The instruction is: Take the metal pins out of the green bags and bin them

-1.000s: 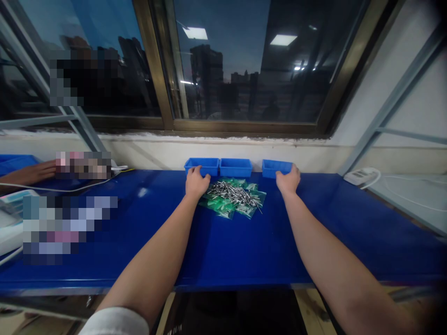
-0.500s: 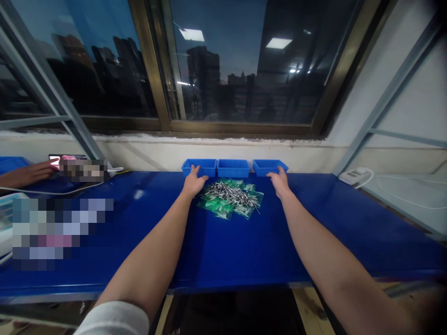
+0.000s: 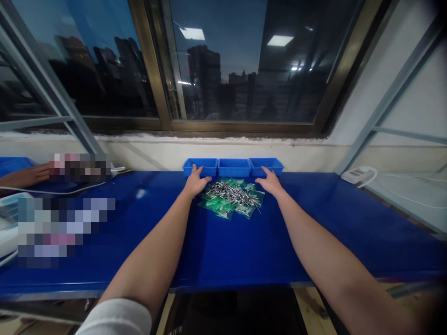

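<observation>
Three blue plastic bins stand side by side at the back of the table: a left bin, a middle bin and a right bin. At the left bin's front, my left hand is open with fingers spread. My right hand, also open, has its fingers at the front of the right bin; whether they press on it I cannot tell. Between my hands lies a pile of thin silvery metal pins, on top of green-tinted clear plastic bags.
The blue table runs wide to both sides. Another person's hand is at the far left, near a blurred object and a white cable. A white power strip lies at right. Metal posts and a window stand behind.
The right bin has shifted left and now sits against the middle bin. My right hand moved left along with it. My left hand stays at the left bin.
</observation>
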The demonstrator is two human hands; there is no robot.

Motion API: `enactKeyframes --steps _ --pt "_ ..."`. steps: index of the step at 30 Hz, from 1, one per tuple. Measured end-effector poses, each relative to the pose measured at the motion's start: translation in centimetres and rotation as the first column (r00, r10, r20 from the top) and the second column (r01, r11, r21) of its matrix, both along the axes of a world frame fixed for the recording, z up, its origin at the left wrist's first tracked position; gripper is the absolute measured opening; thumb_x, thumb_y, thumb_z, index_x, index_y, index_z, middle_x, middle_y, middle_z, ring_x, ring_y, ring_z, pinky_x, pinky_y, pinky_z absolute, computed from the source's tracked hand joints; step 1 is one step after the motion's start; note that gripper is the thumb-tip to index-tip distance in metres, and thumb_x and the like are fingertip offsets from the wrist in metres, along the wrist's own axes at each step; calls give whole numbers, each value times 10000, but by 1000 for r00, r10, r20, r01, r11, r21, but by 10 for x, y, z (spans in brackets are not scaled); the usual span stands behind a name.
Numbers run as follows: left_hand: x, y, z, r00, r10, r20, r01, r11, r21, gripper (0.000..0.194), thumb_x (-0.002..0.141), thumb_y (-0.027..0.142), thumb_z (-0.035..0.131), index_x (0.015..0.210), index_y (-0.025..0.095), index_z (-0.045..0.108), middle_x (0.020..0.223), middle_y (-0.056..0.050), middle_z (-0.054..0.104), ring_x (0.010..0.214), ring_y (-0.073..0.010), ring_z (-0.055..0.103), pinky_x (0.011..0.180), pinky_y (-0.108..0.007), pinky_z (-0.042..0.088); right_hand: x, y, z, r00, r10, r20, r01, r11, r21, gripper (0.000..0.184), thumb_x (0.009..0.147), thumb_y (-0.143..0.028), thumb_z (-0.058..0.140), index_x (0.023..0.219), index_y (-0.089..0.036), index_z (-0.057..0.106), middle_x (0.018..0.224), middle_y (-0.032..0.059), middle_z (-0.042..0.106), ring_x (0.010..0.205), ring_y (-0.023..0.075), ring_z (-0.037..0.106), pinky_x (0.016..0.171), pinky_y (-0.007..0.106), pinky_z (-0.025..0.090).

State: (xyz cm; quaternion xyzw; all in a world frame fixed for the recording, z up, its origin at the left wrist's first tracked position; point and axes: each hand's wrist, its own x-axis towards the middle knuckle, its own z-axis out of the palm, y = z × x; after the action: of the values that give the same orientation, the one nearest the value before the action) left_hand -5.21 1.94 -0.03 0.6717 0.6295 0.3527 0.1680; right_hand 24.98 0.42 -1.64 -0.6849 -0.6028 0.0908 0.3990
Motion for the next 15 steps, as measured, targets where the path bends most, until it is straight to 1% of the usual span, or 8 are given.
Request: enactKeyframes --steps 2,4,6,8,10,11,13,15 --pt "0 0 0 1000 -12 -6 11 1000 -13 699 754 385 616 1384 162 414 1537 -100 138 1384 -298 225 1136 -371 226 -6 -4 2 998 -61 23 61 998 20 658 690 -311 603 1317 -152 481 1334 158 466 1248 275 424 1033 412 336" --pt "0 -1 0 1000 -26 -11 25 1000 -18 711 755 396 615 1393 166 400 1538 -100 151 1388 -291 221 1133 -363 232 -12 -8 4 989 -142 29 139 987 80 613 716 -308 566 1297 -129 491 1339 179 445 1213 284 452 1015 409 355" --pt "-1 -2 0 999 -18 -31 19 1000 12 701 761 409 609 1390 177 403 1527 -96 208 1383 -285 242 1125 -359 248 -17 -11 7 989 -143 47 135 980 145 550 735 -310 541 1252 -123 525 1296 175 478 1167 276 486 1000 397 370" --pt "-2 -4 1 997 32 -65 -26 995 100 654 784 427 582 1368 174 432 1492 -99 306 1371 -277 283 1120 -357 257 -22 -15 11 994 -29 101 12 985 172 478 753 -337 533 1182 -132 573 1211 147 547 1139 258 505 1002 382 371" --pt "-3 -9 4 993 71 -89 -51 976 209 589 819 458 533 1331 170 476 1425 -97 423 1338 -260 352 1110 -354 274 -28 -23 18 976 133 170 -158 977 143 449 766 -405 539 1127 -148 607 1155 123 591 1121 247 519 999 377 375" --pt "-4 -12 6 994 58 -96 -32 968 249 564 837 477 503 1311 173 497 1385 -92 474 1313 -250 392 1101 -352 286 -32 -28 22 962 190 197 -215 970 116 470 767 -448 543 1128 -155 609 1156 120 596 1111 250 528 988 382 384" --pt "-3 -20 9 990 -70 -123 100 962 254 558 852 525 459 1291 185 519 1333 -78 532 1264 -233 455 1079 -340 316 -43 -42 30 936 258 241 -279 959 57 520 779 -511 525 1164 -170 596 1158 120 605 1103 264 538 971 397 395" --pt "0 -27 10 954 -245 -175 276 945 178 603 833 574 464 1303 199 514 1350 -69 519 1275 -233 444 1080 -340 311 -57 -57 37 899 334 282 -340 940 -31 579 779 -581 501 1199 -191 582 1183 122 603 1113 285 539 969 418 394"
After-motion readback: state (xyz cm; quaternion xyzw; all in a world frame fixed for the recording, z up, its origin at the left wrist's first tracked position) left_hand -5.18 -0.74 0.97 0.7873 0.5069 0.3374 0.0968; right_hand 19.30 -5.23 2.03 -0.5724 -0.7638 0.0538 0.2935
